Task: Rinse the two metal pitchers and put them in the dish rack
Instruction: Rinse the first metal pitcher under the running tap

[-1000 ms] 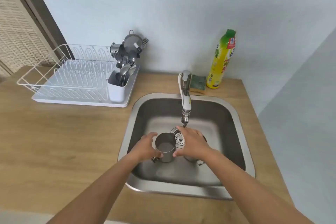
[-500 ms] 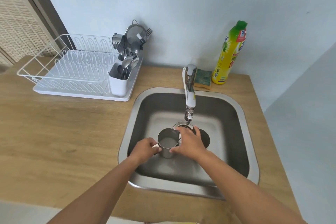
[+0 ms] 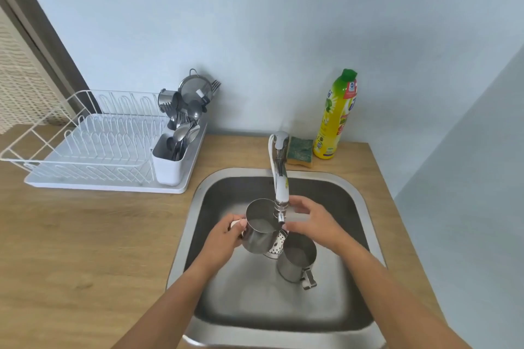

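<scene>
1 shiny cylindrical pitcher stands upright in the steel sink, handle toward the near edge; the left hand grips the other pitcher by its handle, mouth up under the tap; the right hand, fingers loosely spread, hovers beside the spout; the white wire dish rack occupies the worktop's far-left corner.

The faucet is jutting over the middle of the sink, its spout hanging right at the rim of the raised pitcher and blocking a straight lift. Just right of the faucet's tip, the second pitcher is standing on the basin floor. Left of the faucet, bare table is lying open up to the dish rack, whose packed cutlery holder is crowding the end nearest the faucet. Behind the faucet to the right, a sponge and a detergent bottle are sitting.
</scene>
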A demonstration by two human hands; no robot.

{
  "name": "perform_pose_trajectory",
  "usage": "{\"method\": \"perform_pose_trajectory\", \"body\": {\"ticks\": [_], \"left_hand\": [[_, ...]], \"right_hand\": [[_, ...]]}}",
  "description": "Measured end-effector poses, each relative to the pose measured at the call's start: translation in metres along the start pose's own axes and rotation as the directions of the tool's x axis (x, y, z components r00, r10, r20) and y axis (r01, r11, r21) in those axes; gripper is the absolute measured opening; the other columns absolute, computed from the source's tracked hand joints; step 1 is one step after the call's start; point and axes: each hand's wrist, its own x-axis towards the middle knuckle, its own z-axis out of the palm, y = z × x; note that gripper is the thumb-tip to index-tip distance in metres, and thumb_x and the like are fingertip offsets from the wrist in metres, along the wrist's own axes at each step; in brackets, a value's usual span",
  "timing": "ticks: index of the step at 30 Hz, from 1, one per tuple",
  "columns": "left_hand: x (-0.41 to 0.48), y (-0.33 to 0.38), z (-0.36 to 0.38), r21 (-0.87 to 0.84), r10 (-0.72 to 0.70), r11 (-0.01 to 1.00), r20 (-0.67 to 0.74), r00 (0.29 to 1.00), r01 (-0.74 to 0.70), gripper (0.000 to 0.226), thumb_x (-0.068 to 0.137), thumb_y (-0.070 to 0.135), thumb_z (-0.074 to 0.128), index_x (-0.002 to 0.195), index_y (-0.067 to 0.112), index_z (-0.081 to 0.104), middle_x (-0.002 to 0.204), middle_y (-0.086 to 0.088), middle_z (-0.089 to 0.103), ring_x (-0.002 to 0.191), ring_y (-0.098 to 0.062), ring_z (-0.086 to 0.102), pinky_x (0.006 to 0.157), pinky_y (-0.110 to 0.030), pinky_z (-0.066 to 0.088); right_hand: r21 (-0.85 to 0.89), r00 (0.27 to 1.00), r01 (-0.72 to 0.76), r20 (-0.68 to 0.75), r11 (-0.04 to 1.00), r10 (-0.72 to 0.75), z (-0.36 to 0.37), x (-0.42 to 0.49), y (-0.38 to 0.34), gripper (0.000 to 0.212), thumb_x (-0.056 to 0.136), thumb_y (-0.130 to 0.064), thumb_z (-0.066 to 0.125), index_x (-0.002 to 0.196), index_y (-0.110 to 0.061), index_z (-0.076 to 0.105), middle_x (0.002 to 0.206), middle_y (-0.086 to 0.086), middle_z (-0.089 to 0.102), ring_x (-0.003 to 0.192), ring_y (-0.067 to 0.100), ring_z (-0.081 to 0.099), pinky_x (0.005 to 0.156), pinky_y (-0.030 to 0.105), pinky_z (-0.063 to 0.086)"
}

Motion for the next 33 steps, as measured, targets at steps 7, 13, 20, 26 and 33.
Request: {"method": "perform_pose_trajectory", "body": {"ticks": [7, 13, 20, 26, 33], "left_hand": [[0.006, 0.004, 0.006, -0.059, -0.011, 0.998, 0.047, 0.999, 0.014, 0.017, 0.100, 0.018, 0.050, 0.100, 0.007, 0.064, 0.098, -0.008, 0.065, 0.089, -0.014, 0.062, 0.074, -0.019, 0.055], [0.005, 0.005, 0.008, -0.120, 0.003, 0.993, 0.080, 0.997, 0.007, 0.020, 0.100, 0.018, 0.050, 0.097, 0.001, 0.061, 0.099, -0.003, 0.066, 0.086, -0.012, 0.063, 0.075, -0.022, 0.056], [0.007, 0.003, 0.006, -0.141, -0.001, 0.990, 0.081, 0.997, 0.012, 0.018, 0.100, 0.019, 0.052, 0.092, 0.007, 0.063, 0.104, 0.001, 0.067, 0.087, -0.010, 0.065, 0.081, -0.027, 0.056], [0.010, 0.004, 0.008, -0.124, 0.000, 0.992, 0.081, 0.997, 0.010, 0.023, 0.100, 0.019, 0.051, 0.099, -0.001, 0.062, 0.101, 0.001, 0.067, 0.088, -0.011, 0.065, 0.079, -0.025, 0.056], [0.011, 0.009, 0.009, -0.101, 0.006, 0.995, 0.093, 0.996, 0.003, 0.025, 0.101, 0.022, 0.049, 0.098, 0.000, 0.061, 0.114, 0.000, 0.066, 0.095, -0.015, 0.068, 0.089, -0.029, 0.056]], "right_hand": [[-0.137, 0.943, 0.171, -0.263, 0.976, -0.202, -0.057, 0.057, -0.052, 0.042, 0.093, -0.023, 0.061, 0.135, -0.017, 0.056, 0.137, 0.001, 0.058, 0.128, 0.017, 0.053, 0.106, 0.029, 0.039], [-0.514, 0.958, 0.187, -0.094, 0.837, -0.272, -0.043, 0.110, -0.088, 0.058, 0.097, -0.037, 0.052, 0.150, -0.023, 0.034, 0.159, 0.001, 0.029, 0.146, 0.019, 0.028, 0.116, 0.046, 0.029], [-0.731, 0.957, 0.180, -0.024, 0.658, -0.289, -0.032, 0.133, -0.087, 0.056, 0.100, -0.035, 0.048, 0.150, -0.014, 0.031, 0.160, 0.005, 0.026, 0.147, 0.023, 0.025, 0.113, 0.044, 0.029], [-0.813, 0.939, 0.174, -0.033, 0.556, -0.343, -0.025, 0.141, -0.078, 0.053, 0.103, -0.033, 0.041, 0.148, -0.007, 0.031, 0.157, 0.011, 0.031, 0.145, 0.027, 0.029, 0.109, 0.044, 0.034], [-0.830, 0.938, 0.167, -0.033, 0.533, -0.344, -0.025, 0.144, -0.078, 0.050, 0.104, -0.029, 0.037, 0.147, -0.006, 0.031, 0.156, 0.013, 0.033, 0.145, 0.028, 0.029, 0.108, 0.043, 0.034]]}}
